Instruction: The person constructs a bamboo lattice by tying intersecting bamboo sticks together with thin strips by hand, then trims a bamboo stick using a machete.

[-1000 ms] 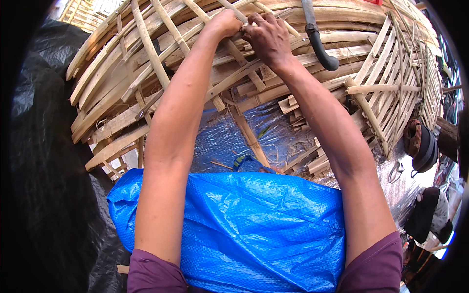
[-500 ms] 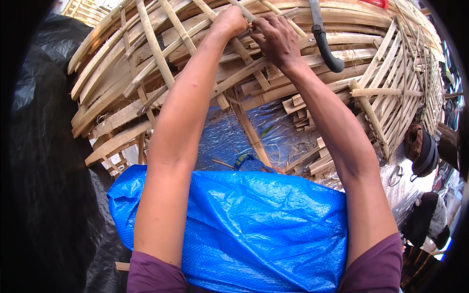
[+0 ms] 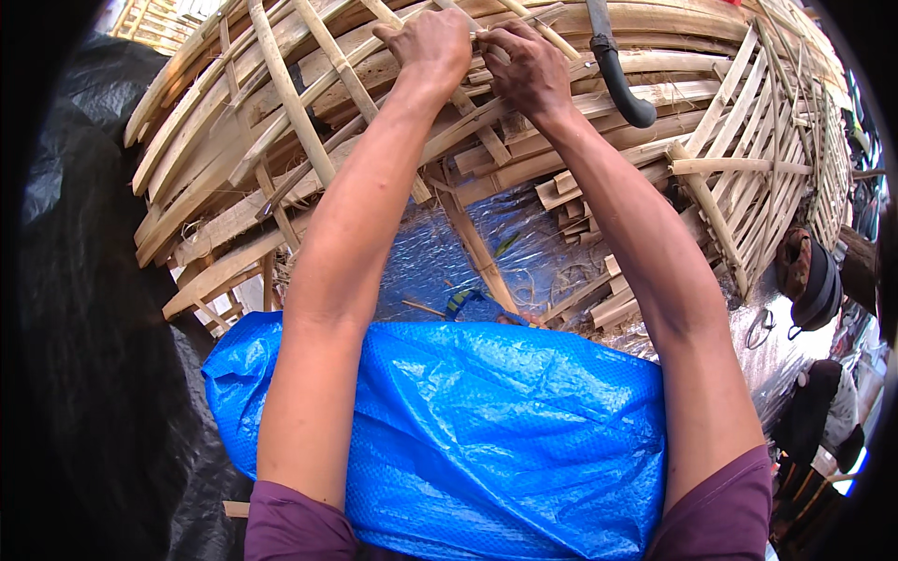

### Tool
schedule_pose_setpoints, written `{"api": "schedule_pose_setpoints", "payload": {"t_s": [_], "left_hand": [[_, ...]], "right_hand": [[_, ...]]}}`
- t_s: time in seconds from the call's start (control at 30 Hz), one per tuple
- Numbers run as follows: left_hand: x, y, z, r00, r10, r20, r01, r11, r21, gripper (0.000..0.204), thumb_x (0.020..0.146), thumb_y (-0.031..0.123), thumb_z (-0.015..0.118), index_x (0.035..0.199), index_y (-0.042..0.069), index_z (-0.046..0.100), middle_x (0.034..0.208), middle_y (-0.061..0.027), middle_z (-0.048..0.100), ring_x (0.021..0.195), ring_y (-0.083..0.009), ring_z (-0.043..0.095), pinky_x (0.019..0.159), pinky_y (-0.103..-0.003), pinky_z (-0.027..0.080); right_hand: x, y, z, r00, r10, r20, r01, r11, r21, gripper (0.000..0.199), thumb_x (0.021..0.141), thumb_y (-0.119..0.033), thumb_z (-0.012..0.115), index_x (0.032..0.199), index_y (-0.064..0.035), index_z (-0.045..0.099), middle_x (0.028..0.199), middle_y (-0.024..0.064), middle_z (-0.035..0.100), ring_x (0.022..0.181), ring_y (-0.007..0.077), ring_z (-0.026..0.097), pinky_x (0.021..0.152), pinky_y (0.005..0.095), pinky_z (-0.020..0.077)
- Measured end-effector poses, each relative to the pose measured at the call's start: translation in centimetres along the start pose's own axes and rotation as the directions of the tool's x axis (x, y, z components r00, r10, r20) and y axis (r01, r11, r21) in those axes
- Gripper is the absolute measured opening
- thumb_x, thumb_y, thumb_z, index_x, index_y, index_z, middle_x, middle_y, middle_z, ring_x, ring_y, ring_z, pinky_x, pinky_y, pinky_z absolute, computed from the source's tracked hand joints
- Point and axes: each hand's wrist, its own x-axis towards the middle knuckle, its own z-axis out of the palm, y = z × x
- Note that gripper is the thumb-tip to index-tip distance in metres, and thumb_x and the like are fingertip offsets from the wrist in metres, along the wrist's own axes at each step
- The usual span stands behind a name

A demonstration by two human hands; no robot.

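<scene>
Both my arms reach forward to a lattice of bamboo strips (image 3: 318, 122) at the top of the view. My left hand (image 3: 430, 47) is closed in a fist where strips cross, its thumb side turned left. Close beside it on the right, my right hand (image 3: 531, 70) is bent with its fingertips pinched together. A small pale bit shows between the two hands, too small to name. What either hand grips is hidden. A grey bar with a black hooked handle (image 3: 629, 98) lies on the bamboo just right of my right hand.
A blue tarp (image 3: 505, 421) covers my lap. Black plastic sheeting (image 3: 94, 327) lies to the left. Short split bamboo pieces (image 3: 571, 201) are stacked beyond the tarp, beside shiny foil-like sheeting (image 3: 421, 262). Another lattice panel (image 3: 748, 150) and a dark cap (image 3: 814, 285) are at right.
My left hand has turned over and its thumb side now points left. My right hand has shifted slightly, still close beside it. The view has moved a little.
</scene>
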Motion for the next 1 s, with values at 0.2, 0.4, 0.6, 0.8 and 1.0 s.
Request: {"api": "schedule_pose_setpoints", "payload": {"t_s": [0.2, 0.4, 0.6, 0.8, 1.0], "left_hand": [[-0.6, -0.9, 1.5, 0.986, 0.062, -0.154, -0.046, 0.994, 0.1, 0.018, 0.085, 0.02, 0.061, 0.097, 0.01, 0.071, 0.091, -0.0153, 0.072, 0.096, -0.0327, 0.067, 0.085, -0.054, 0.032], [1.0, -2.7, 2.0, 1.0, -0.012, -0.015, 0.011, 0.997, -0.073, 0.024, 0.088, 0.032, 0.06, 0.103, 0.017, 0.072, 0.104, -0.0143, 0.071, 0.108, -0.0331, 0.063, 0.094, -0.063, 0.028], [1.7, -1.6, 1.0, 0.986, -0.086, 0.145, 0.103, 0.987, -0.119, 0.027, 0.086, 0.029, 0.06, 0.108, 0.019, 0.072, 0.111, -0.0139, 0.07, 0.113, -0.0336, 0.061, 0.1, -0.067, 0.028], [2.6, -2.2, 2.0, 0.991, -0.065, 0.119, 0.068, 0.997, -0.02, 0.03, 0.084, 0.026, 0.06, 0.108, 0.014, 0.072, 0.115, -0.0152, 0.069, 0.115, -0.0334, 0.061, 0.104, -0.071, 0.022], [1.7, -2.8, 1.2, 0.992, -0.013, 0.122, 0.032, 0.987, -0.156, 0.031, 0.091, 0.033, 0.061, 0.11, 0.012, 0.073, 0.105, -0.0161, 0.071, 0.105, -0.032, 0.065, 0.098, -0.063, 0.034]], "right_hand": [[0.3, 0.0, 0.3, 1.0, -0.014, 0.002, 0.014, 1.0, 0.002, 0.018, 0.086, -0.021, 0.063, 0.102, -0.021, 0.071, 0.1, 0.0018, 0.066, 0.083, 0.032, 0.067, 0.073, 0.0441, 0.0546], [0.3, 0.0, 0.3, 0.999, -0.033, -0.026, 0.033, 0.999, 0.017, 0.016, 0.085, -0.021, 0.064, 0.1, -0.0216, 0.071, 0.098, 0.0013, 0.065, 0.081, 0.0316, 0.067, 0.072, 0.0441, 0.0548], [-0.1, -0.2, 0.0, 1.0, -0.008, -0.001, 0.008, 1.0, -0.027, 0.021, 0.085, -0.022, 0.064, 0.103, -0.0177, 0.073, 0.102, 0.0027, 0.068, 0.086, 0.0302, 0.067, 0.074, 0.0418, 0.0541], [0.1, -0.6, -0.1, 0.999, -0.012, 0.036, 0.013, 0.999, -0.034, 0.018, 0.084, -0.018, 0.065, 0.101, -0.0219, 0.069, 0.1, 0.0008, 0.064, 0.085, 0.0306, 0.068, 0.073, 0.0445, 0.0554], [0.0, -0.3, 0.1, 0.997, -0.058, 0.053, 0.062, 0.995, -0.081, 0.021, 0.087, -0.021, 0.064, 0.106, -0.0197, 0.071, 0.108, -0.0005, 0.067, 0.085, 0.0296, 0.068, 0.074, 0.0408, 0.0561]]}}
